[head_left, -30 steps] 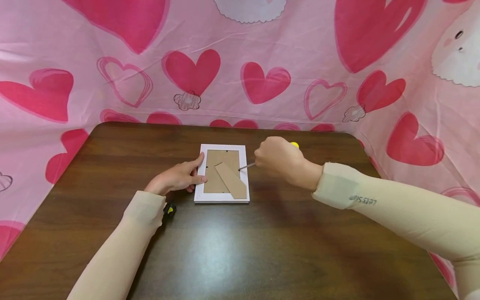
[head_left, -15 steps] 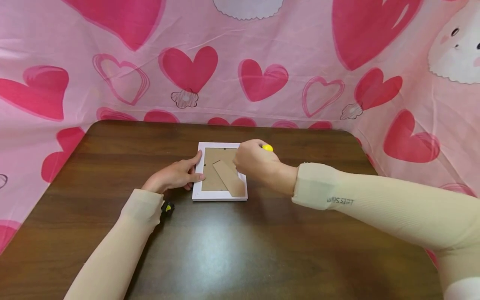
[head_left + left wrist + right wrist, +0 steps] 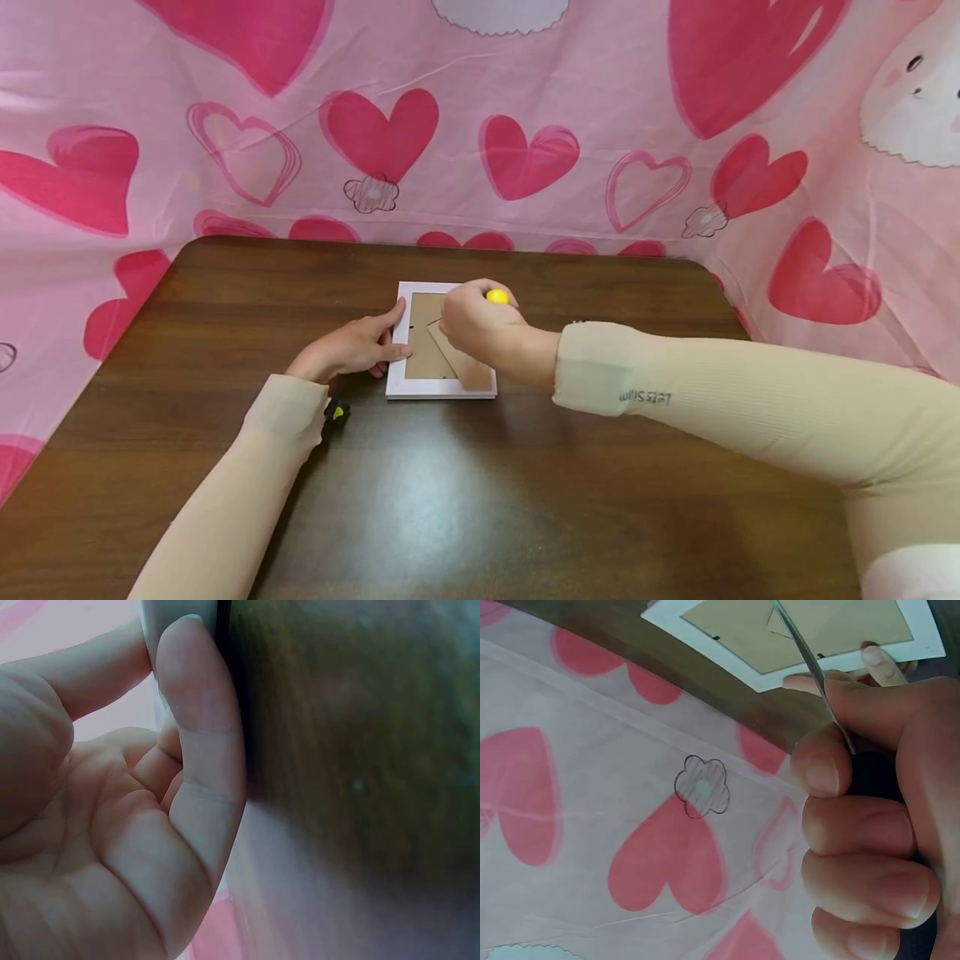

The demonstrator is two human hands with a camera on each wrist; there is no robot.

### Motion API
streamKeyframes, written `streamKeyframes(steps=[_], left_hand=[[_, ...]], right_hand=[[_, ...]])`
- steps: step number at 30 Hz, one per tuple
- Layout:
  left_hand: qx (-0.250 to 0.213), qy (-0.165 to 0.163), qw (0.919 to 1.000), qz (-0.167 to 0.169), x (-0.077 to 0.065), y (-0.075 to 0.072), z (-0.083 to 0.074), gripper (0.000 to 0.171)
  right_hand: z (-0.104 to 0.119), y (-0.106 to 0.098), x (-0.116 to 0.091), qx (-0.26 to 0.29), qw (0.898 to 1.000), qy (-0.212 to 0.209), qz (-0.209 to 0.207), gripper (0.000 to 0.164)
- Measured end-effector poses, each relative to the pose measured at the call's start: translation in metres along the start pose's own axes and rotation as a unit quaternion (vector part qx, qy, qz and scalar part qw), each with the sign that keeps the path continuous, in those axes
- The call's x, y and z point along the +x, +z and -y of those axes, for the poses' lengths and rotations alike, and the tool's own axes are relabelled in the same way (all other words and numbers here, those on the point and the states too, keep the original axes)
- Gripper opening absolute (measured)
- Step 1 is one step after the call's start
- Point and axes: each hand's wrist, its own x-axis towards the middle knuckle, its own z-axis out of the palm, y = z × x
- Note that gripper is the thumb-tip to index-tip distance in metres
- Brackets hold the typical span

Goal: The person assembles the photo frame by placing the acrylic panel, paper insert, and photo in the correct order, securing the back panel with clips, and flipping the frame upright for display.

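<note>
A white picture frame point(image 3: 441, 388) lies back side up on the table, showing its brown backing board point(image 3: 422, 362) and a slanted stand leg point(image 3: 468, 373). My left hand point(image 3: 348, 346) grips the frame's left border, thumb and fingers pressed at its edge. Above the frame's right half, my right hand point(image 3: 476, 323) is curled in a fist round a screwdriver point(image 3: 810, 664). Its black handle passes through my fingers, and the yellow butt point(image 3: 497, 297) sticks out at the top. In the right wrist view the thin metal shaft crosses over the backing board; its tip is cut off.
Small dark tabs point(image 3: 716, 637) sit along the backing's edge. The brown wooden table point(image 3: 420, 492) ends at a pink heart-print cloth point(image 3: 525, 75) behind and on both sides. A black and yellow item point(image 3: 337, 413) is at my left wrist.
My right hand has moved left with the screwdriver, from beside the frame to over its right half. The left hand keeps its grip on the frame.
</note>
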Motion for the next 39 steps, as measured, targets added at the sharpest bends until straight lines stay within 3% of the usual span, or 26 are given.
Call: streamKeyframes(steps=[4, 7, 10, 12, 15, 20, 30, 35, 39], left_hand=[[-0.001, -0.003, 1.0, -0.002, -0.002, 0.0, -0.001, 0.091], [-0.002, -0.003, 1.0, -0.001, -0.002, 0.001, 0.0, 0.092], [-0.011, 0.005, 0.9999, 0.001, -0.002, 0.002, -0.001, 0.093], [-0.021, 0.009, 0.9997, 0.002, -0.002, 0.003, 0.0, 0.093], [-0.031, 0.015, 0.9994, 0.002, -0.002, 0.003, 0.0, 0.094], [-0.028, 0.014, 0.9995, 0.001, -0.003, 0.003, 0.0, 0.093], [-0.016, -0.004, 0.9999, -0.003, -0.006, 0.003, -0.002, 0.093], [-0.016, -0.008, 0.9998, -0.004, -0.005, 0.003, -0.001, 0.093], [-0.013, -0.009, 0.9999, -0.007, -0.005, 0.004, -0.001, 0.093]], right_hand=[[-0.006, 0.009, -0.004, 0.057, 0.998, 0.025, 0.008, 0.018], [-0.01, 0.025, -0.014, 0.121, 0.991, 0.055, 0.004, 0.016], [-0.016, 0.049, -0.026, 0.195, 0.977, 0.082, -0.001, 0.017], [-0.02, 0.068, -0.034, 0.259, 0.961, 0.099, 0.007, 0.026], [-0.026, 0.096, -0.044, 0.368, 0.921, 0.127, 0.033, 0.042], [-0.024, 0.139, -0.063, 0.512, 0.836, 0.189, 0.067, 0.043], [0.01, 0.196, -0.093, 0.67, 0.689, 0.269, 0.06, 0.041], [0.033, 0.208, -0.098, 0.709, 0.637, 0.299, 0.045, 0.034], [0.047, 0.215, -0.096, 0.729, 0.609, 0.31, 0.021, 0.034]])
